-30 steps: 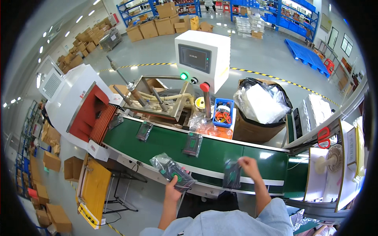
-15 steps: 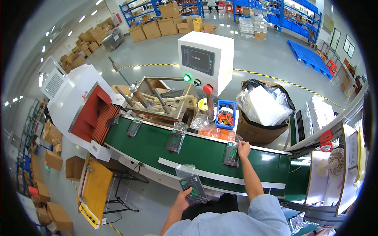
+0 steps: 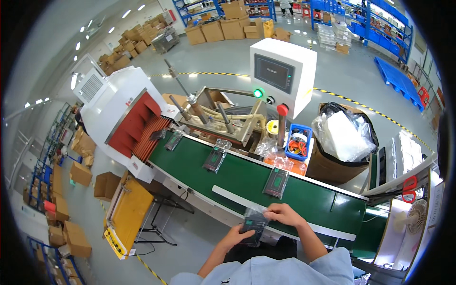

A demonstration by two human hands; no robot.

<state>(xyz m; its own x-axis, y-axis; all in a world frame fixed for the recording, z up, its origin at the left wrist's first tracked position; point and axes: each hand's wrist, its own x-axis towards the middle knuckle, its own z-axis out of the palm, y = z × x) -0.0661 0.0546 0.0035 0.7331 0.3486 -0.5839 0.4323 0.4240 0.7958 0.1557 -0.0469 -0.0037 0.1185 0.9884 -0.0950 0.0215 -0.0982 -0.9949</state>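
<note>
In front of my body, at the near edge of the green conveyor belt (image 3: 313, 197), is a flat black box in a clear plastic bag (image 3: 255, 223). My left hand (image 3: 233, 237) grips it from the left, thumb across its face. With bent fingers my right hand (image 3: 284, 214) pinches the loose clear plastic at the box's upper right. On the belt beyond lies another bagged black box (image 3: 276, 183) with green markings. Farther left along the belt lie similar ones: a bagged box (image 3: 217, 158), a smaller-looking one (image 3: 174, 141) and one at the tunnel mouth (image 3: 158, 134).
A white tunnel machine with a red curtain (image 3: 133, 126) stands at the belt's left end. Behind the belt are a metal sealing frame (image 3: 228, 121), a white control box (image 3: 285, 71), a blue tool tray (image 3: 299, 142) and a lined carton of plastic waste (image 3: 342, 137). A fan (image 3: 416, 214) stands right.
My right hand has left the bagged box on the belt and come to the plastic of the one in my left hand. The boxes on the belt have shifted left toward the tunnel.
</note>
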